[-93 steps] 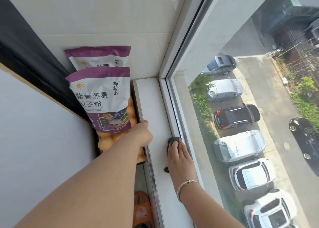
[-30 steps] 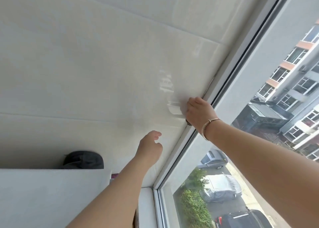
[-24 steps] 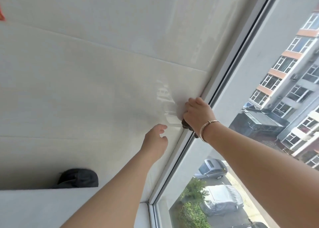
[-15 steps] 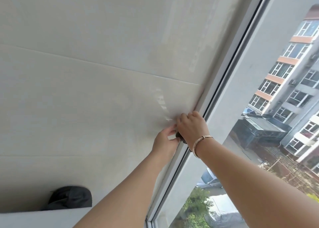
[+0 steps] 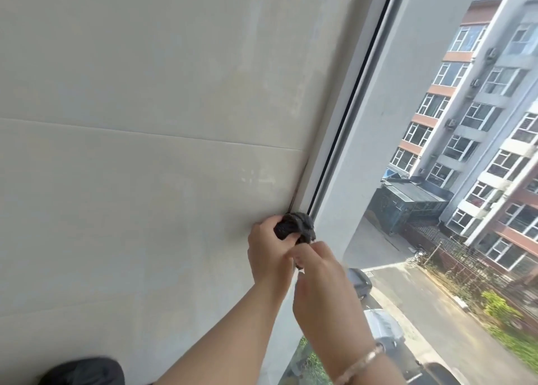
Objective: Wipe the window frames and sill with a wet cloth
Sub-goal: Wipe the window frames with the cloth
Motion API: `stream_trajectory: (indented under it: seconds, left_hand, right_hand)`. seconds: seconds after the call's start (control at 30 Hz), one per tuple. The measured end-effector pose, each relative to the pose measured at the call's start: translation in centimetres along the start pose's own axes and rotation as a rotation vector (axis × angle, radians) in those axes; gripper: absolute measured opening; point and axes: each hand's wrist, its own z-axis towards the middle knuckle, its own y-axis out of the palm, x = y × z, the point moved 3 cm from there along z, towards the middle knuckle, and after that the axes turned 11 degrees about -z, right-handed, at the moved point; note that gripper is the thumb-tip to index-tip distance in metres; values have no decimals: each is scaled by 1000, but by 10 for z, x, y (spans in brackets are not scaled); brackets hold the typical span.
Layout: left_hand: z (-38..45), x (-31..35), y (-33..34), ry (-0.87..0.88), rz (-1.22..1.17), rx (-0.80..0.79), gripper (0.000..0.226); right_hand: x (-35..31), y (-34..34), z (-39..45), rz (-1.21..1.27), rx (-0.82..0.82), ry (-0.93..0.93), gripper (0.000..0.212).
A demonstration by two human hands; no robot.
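Support surface in view: pale tiled wall (image 5: 139, 180) with one horizontal grout line, meeting the white window frame (image 5: 329, 151) along a dark seam. A dark grey cloth (image 5: 300, 224) is bunched against that seam, touching wall and frame. No sill or shelf visible; a dark rounded object (image 5: 84, 373) at the lower left edge, support unseen.

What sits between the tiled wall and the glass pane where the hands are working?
In the head view, the white window frame with its dark seal strip runs between the tiled wall and the glass pane; the dark cloth is bunched against it.
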Motion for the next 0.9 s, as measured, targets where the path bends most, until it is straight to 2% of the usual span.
stream_trajectory:
  seconds: [0.1, 0.2, 0.33, 0.47, 0.6, 0.67, 0.77, 0.83, 0.9]
  left_hand:
    - [3, 6, 2, 24, 92, 69, 5]
    - [5, 31, -3, 153, 111, 70, 15]
    - [26, 91, -5, 336, 82, 82, 28]
    - [43, 135, -7, 449, 168, 55, 20]
    - [40, 121, -12, 439, 205, 43, 3]
    - [36, 116, -11, 418, 214, 38, 11]
    - [34, 113, -12, 394, 244, 29, 7]
    - [35, 113, -14, 404, 241, 15, 5]
    - [39, 125, -14, 437, 206, 1, 18]
  right_hand:
    - [12, 1, -16, 236, 152, 81, 38]
    - [13, -15, 7, 295, 288, 136, 37]
    - [9, -46, 35, 352, 358, 179, 43]
    - [4, -65, 45, 396, 401, 181, 48]
    - [-3, -75, 62, 464, 384, 192, 53]
    - [-4, -77, 66, 446, 354, 193, 52]
    - [-4, -76, 69, 436, 276, 183, 49]
    - [-7, -73, 73, 507, 210, 174, 51]
    - [-13, -74, 78, 641, 175, 158, 55]
